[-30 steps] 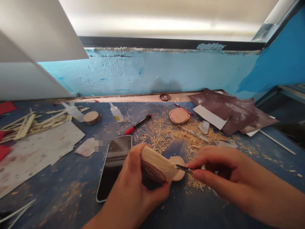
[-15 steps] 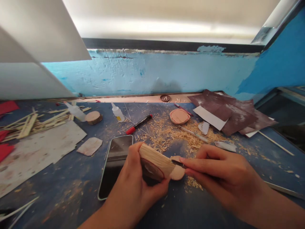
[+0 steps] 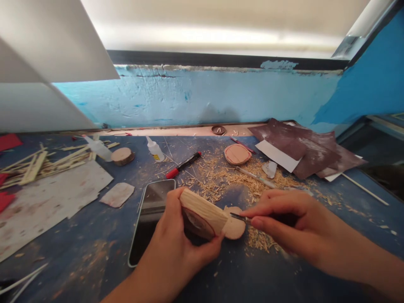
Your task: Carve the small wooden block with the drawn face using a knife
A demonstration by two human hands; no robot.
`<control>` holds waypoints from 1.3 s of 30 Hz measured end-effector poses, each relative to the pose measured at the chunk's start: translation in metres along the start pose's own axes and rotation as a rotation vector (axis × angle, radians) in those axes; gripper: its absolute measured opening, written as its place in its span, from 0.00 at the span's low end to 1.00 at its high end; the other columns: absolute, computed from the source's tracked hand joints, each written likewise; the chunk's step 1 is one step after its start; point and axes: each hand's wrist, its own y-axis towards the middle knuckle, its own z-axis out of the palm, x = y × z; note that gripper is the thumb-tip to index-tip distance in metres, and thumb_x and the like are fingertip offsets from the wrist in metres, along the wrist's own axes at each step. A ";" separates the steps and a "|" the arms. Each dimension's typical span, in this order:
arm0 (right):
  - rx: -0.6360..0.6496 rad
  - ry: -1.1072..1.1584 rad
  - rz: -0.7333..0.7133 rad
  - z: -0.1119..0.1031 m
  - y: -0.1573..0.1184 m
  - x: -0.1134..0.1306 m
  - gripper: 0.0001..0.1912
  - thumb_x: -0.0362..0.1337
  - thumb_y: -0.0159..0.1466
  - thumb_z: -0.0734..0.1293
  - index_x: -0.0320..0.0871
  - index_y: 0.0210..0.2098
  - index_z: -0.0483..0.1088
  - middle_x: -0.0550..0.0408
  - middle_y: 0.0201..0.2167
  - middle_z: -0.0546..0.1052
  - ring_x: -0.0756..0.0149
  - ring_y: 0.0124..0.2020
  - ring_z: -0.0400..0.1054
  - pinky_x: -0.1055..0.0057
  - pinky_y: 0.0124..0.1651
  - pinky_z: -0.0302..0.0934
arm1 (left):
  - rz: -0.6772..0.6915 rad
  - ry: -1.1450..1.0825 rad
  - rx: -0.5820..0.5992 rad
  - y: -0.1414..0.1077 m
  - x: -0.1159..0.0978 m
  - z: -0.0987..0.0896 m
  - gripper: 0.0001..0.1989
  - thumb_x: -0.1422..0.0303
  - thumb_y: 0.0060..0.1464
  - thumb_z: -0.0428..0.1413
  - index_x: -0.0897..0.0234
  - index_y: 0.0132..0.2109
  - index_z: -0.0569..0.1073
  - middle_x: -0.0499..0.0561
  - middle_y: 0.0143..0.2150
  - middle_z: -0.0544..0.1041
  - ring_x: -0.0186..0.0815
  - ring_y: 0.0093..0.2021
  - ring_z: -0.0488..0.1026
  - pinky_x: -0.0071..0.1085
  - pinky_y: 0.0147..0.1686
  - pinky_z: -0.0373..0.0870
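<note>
A wood block (image 3: pixel 203 209) is clasped in the left hand's grip (image 3: pixel 174 239), a blade (image 3: pixel 237 216) in the right hand's grip (image 3: pixel 304 229), above the bench (image 3: pixel 240 273).

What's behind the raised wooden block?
Past the wooden block's right end: a pale wood slice, its left edge partly covered. Beyond the upper edge: wood shavings. The tabletop directly behind is hidden; can't tell what's there.
</note>
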 end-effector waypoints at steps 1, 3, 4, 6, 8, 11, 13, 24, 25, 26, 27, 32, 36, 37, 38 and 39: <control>0.002 0.010 0.006 0.001 0.000 0.000 0.14 0.48 0.71 0.69 0.51 0.45 0.85 0.56 0.27 0.73 0.72 0.25 0.65 0.74 0.25 0.56 | 0.007 0.003 -0.008 0.000 0.000 0.000 0.40 0.50 0.48 0.69 0.53 0.58 0.54 0.45 0.40 0.74 0.37 0.33 0.77 0.33 0.33 0.78; 0.006 0.035 0.015 0.002 0.000 -0.001 0.14 0.48 0.71 0.69 0.51 0.45 0.85 0.57 0.27 0.74 0.72 0.25 0.65 0.74 0.25 0.56 | 0.023 0.008 -0.023 -0.001 -0.001 0.001 0.40 0.51 0.48 0.69 0.53 0.58 0.54 0.44 0.39 0.73 0.37 0.32 0.77 0.33 0.32 0.77; 0.011 0.051 0.024 0.002 -0.001 -0.001 0.14 0.48 0.71 0.69 0.51 0.45 0.85 0.57 0.27 0.74 0.72 0.25 0.65 0.75 0.24 0.56 | 0.030 0.014 -0.028 -0.001 0.000 0.001 0.40 0.51 0.48 0.69 0.53 0.58 0.54 0.45 0.39 0.73 0.37 0.32 0.77 0.33 0.33 0.77; 0.027 0.083 0.044 0.003 -0.001 -0.001 0.14 0.48 0.71 0.69 0.51 0.44 0.85 0.57 0.27 0.74 0.73 0.24 0.64 0.76 0.23 0.56 | 0.048 0.025 -0.039 -0.001 0.000 0.002 0.40 0.51 0.48 0.69 0.53 0.58 0.54 0.45 0.40 0.74 0.37 0.33 0.77 0.33 0.33 0.77; 0.039 0.106 0.068 0.003 -0.002 -0.001 0.14 0.49 0.71 0.69 0.50 0.43 0.85 0.57 0.27 0.73 0.74 0.23 0.63 0.77 0.22 0.56 | 0.058 0.024 -0.041 -0.001 0.000 0.002 0.40 0.51 0.48 0.69 0.53 0.58 0.54 0.46 0.41 0.74 0.38 0.33 0.77 0.34 0.33 0.77; 0.058 0.167 0.137 0.005 -0.002 0.000 0.16 0.52 0.69 0.70 0.49 0.43 0.85 0.58 0.26 0.73 0.75 0.21 0.62 0.77 0.20 0.55 | 0.052 0.009 -0.036 -0.001 -0.001 0.002 0.40 0.51 0.48 0.69 0.53 0.58 0.54 0.47 0.42 0.74 0.38 0.34 0.78 0.35 0.35 0.78; 0.077 0.226 0.198 0.006 -0.003 -0.001 0.17 0.53 0.69 0.70 0.49 0.43 0.84 0.58 0.26 0.73 0.75 0.19 0.62 0.77 0.19 0.53 | 0.050 0.011 -0.032 -0.002 -0.001 0.002 0.40 0.51 0.48 0.69 0.53 0.59 0.54 0.47 0.42 0.74 0.38 0.35 0.78 0.35 0.35 0.78; 0.088 0.294 0.222 0.007 -0.004 -0.004 0.17 0.54 0.68 0.71 0.48 0.43 0.84 0.57 0.28 0.73 0.76 0.18 0.63 0.77 0.18 0.53 | 0.088 0.022 -0.066 -0.004 0.001 0.005 0.41 0.55 0.46 0.70 0.53 0.59 0.55 0.47 0.43 0.75 0.39 0.35 0.79 0.35 0.35 0.78; 0.087 0.298 0.219 0.006 -0.003 -0.004 0.17 0.54 0.68 0.71 0.48 0.43 0.84 0.57 0.28 0.73 0.76 0.18 0.63 0.77 0.18 0.53 | 0.086 0.020 -0.065 -0.004 0.001 0.005 0.41 0.54 0.46 0.70 0.53 0.59 0.55 0.47 0.43 0.76 0.39 0.35 0.79 0.35 0.35 0.78; 0.091 0.300 0.220 0.006 -0.002 -0.004 0.17 0.54 0.68 0.71 0.48 0.43 0.84 0.57 0.29 0.73 0.76 0.18 0.63 0.77 0.18 0.53 | 0.079 0.018 -0.062 -0.004 0.000 0.004 0.40 0.54 0.47 0.70 0.53 0.59 0.55 0.47 0.43 0.76 0.39 0.35 0.79 0.35 0.35 0.78; 0.096 0.298 0.222 0.006 -0.002 -0.004 0.18 0.54 0.68 0.71 0.48 0.43 0.83 0.57 0.29 0.74 0.76 0.18 0.63 0.77 0.18 0.53 | 0.073 0.018 -0.056 -0.004 0.000 0.004 0.40 0.54 0.47 0.70 0.53 0.59 0.55 0.47 0.43 0.76 0.39 0.35 0.79 0.35 0.35 0.78; 0.109 0.290 0.263 0.004 -0.006 -0.005 0.20 0.56 0.67 0.70 0.47 0.43 0.83 0.59 0.23 0.71 0.76 0.17 0.61 0.77 0.18 0.52 | 0.100 0.041 -0.065 -0.003 0.002 0.004 0.41 0.54 0.46 0.70 0.52 0.59 0.55 0.48 0.43 0.75 0.39 0.34 0.78 0.35 0.34 0.77; 0.109 0.281 0.260 0.004 -0.005 -0.004 0.19 0.56 0.68 0.70 0.49 0.43 0.83 0.58 0.27 0.73 0.76 0.18 0.62 0.77 0.18 0.53 | 0.102 0.038 -0.056 -0.005 0.003 0.005 0.41 0.57 0.46 0.70 0.53 0.60 0.55 0.48 0.43 0.75 0.38 0.33 0.77 0.35 0.33 0.77; 0.101 0.256 0.240 0.004 -0.005 -0.002 0.18 0.55 0.68 0.70 0.50 0.44 0.83 0.57 0.29 0.74 0.76 0.19 0.62 0.76 0.19 0.54 | 0.102 0.037 -0.054 -0.005 0.003 0.005 0.42 0.57 0.46 0.70 0.53 0.60 0.55 0.48 0.43 0.74 0.38 0.33 0.77 0.35 0.33 0.77; 0.087 0.213 0.210 0.004 -0.005 -0.001 0.17 0.54 0.69 0.70 0.50 0.43 0.84 0.57 0.30 0.75 0.76 0.20 0.63 0.76 0.20 0.56 | 0.107 0.036 -0.055 -0.006 0.003 0.005 0.42 0.58 0.46 0.70 0.53 0.61 0.55 0.48 0.43 0.74 0.38 0.33 0.77 0.35 0.33 0.77; 0.072 0.157 0.170 0.004 -0.005 0.001 0.15 0.52 0.69 0.70 0.51 0.42 0.84 0.57 0.31 0.76 0.75 0.22 0.64 0.75 0.22 0.57 | 0.113 0.035 -0.055 -0.007 0.003 0.005 0.42 0.58 0.46 0.70 0.53 0.61 0.55 0.48 0.43 0.74 0.38 0.33 0.77 0.35 0.33 0.77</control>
